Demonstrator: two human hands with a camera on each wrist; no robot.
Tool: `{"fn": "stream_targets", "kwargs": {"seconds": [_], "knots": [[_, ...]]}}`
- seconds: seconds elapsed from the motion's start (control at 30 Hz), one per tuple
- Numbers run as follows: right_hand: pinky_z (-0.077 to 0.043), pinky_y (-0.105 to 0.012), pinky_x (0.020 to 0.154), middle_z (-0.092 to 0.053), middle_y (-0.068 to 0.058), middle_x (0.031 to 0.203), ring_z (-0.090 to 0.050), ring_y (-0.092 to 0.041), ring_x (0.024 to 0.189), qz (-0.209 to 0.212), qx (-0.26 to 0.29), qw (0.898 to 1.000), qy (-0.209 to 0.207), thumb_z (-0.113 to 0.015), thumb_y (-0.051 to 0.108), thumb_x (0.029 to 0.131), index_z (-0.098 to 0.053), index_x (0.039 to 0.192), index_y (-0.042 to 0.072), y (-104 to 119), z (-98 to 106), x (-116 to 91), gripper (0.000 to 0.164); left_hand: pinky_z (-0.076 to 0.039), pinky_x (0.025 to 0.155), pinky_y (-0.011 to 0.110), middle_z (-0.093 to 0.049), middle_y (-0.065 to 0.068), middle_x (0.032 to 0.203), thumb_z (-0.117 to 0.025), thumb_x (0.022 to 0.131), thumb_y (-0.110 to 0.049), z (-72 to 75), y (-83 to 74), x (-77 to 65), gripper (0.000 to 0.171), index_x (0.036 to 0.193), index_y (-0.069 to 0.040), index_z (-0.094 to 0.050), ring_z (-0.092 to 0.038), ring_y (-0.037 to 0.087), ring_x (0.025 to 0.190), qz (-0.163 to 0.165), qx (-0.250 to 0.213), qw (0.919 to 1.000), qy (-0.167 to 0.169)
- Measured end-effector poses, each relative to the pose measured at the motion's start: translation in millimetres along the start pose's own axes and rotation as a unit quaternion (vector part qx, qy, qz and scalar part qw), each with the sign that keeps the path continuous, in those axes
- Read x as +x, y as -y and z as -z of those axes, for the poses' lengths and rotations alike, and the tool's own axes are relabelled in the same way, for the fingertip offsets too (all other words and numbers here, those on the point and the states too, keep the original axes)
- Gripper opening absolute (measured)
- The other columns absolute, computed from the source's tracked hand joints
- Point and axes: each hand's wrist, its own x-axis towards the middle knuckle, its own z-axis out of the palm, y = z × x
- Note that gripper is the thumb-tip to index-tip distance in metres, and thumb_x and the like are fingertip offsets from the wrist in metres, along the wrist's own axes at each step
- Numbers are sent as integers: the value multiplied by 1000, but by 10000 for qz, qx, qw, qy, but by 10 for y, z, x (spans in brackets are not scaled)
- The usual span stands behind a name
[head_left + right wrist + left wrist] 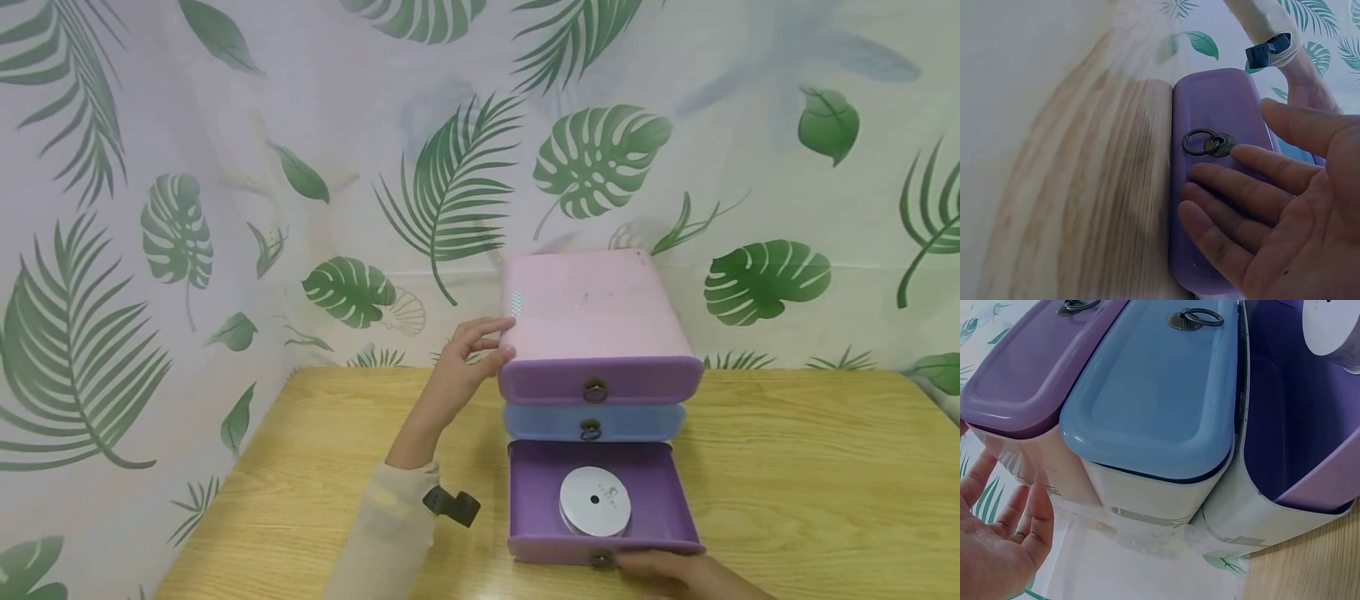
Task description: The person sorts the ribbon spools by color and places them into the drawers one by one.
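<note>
A small three-drawer cabinet (pixel 592 300) with a pink top stands on the table. Its bottom purple drawer (pixel 534 492) is pulled out, and a white spool (pixel 595 512) lies inside. Above it, the blue drawer (pixel 517 422) and upper purple drawer (pixel 540 382) are closed. My left hand (pixel 453 375) rests its fingertips against the cabinet's upper left side, fingers loosely bent. Down at the bottom drawer's front, my right hand (pixel 1279 206) has its fingers extended along the panel, right beside the metal ring pull (pixel 1199 142). Part of that hand is cut off in the head view.
The wooden table (pixel 810 467) extends to both sides of the cabinet. Behind it hangs a leaf-patterned cloth (pixel 660 217). A dark wrist device (pixel 452 505) sits on the left sleeve.
</note>
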Motion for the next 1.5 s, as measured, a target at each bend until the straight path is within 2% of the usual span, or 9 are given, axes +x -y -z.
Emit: {"fn": "stream_targets", "kwargs": {"seconds": [0.2, 0.37, 0.57, 0.6, 0.8, 0.97, 1.2, 1.37, 1.5], "knots": [[-44, -15, 97, -54, 5, 140, -49, 4, 122, 602, -343, 9961, 551, -46, 0, 98, -44, 136, -13, -12, 34, 29, 41, -53, 93, 39, -37, 3, 146, -61, 95, -25, -7, -8, 16, 42, 136, -21, -55, -48, 29, 125, 1, -8, 10000, -8], [-50, -25, 92, -54, -14, 137, -55, -11, 115, -643, 412, 9966, -320, -50, 19, 99, -56, 133, -1, -2, -35, 24, 39, -53, 93, 39, -38, 4, 146, -61, 94, -25, -13, -5, 18, 42, 136, -21, -55, -48, 28, 125, 21, -17, 10000, -5], [-42, -12, 95, -56, 13, 136, -52, 4, 119, 676, -552, 9924, 869, -50, 1, 97, -38, 138, -16, -38, -12, 93, 46, -54, 92, 37, -37, 3, 147, -62, 94, -29, -13, -5, 15, 43, 136, -22, -55, -48, 28, 125, 0, -39, 10000, 0], [-43, -12, 95, -57, 19, 131, -53, 4, 118, 666, -396, 9931, 882, -48, 2, 98, -42, 137, -12, -51, -16, 110, 43, -54, 92, 37, -37, 3, 147, -62, 94, -30, -12, -2, 16, 43, 136, -22, -55, -48, 28, 125, -1, -40, 10000, 0], [-48, -15, 85, -63, 6, 112, -58, -3, 99, 240, -197, 9992, 250, -45, 11, 100, -62, 129, 11, -124, -61, 172, 34, -54, 92, 38, -38, 2, 146, -62, 94, -30, -11, 16, 17, 43, 135, -23, -56, -49, 28, 125, 4, -10, 10000, 3], [-48, -14, 84, -63, 17, 114, -57, 1, 98, 717, -772, 9935, 424, -49, 6, 98, -62, 130, 16, -169, -66, 210, 36, -53, 93, 39, -37, 2, 146, -62, 94, -28, -7, 22, 9, 43, 136, -23, -55, -49, 28, 125, 4, 33, 10000, 13], [-47, -14, 86, -60, 21, 122, -55, 6, 102, 1200, -1849, 9744, 446, -56, 3, 94, -56, 133, 6, -190, -31, 245, 39, -53, 92, 39, -38, 1, 146, -62, 94, -30, -5, 25, 6, 42, 135, -24, -56, -49, 27, 125, 17, 73, 10000, 5], [-49, -13, 85, -66, 0, 122, -57, 7, 106, 1350, -2040, 9688, 400, -48, 3, 99, -52, 128, -12, -182, -23, 271, 33, -52, 94, 41, -37, 1, 147, -62, 93, -30, -3, 24, 3, 43, 136, -24, -55, -48, 28, 125, 7, 27, 10000, 5], [-49, -13, 86, -67, 4, 122, -57, 7, 108, 1366, -1878, 9719, 381, -45, 2, 100, -52, 126, -16, -178, -23, 285, 32, -52, 94, 41, -37, 1, 146, -63, 93, -30, -4, 11, -4, 43, 135, -24, -56, -48, 27, 125, 12, 29, 10000, -2]]}}
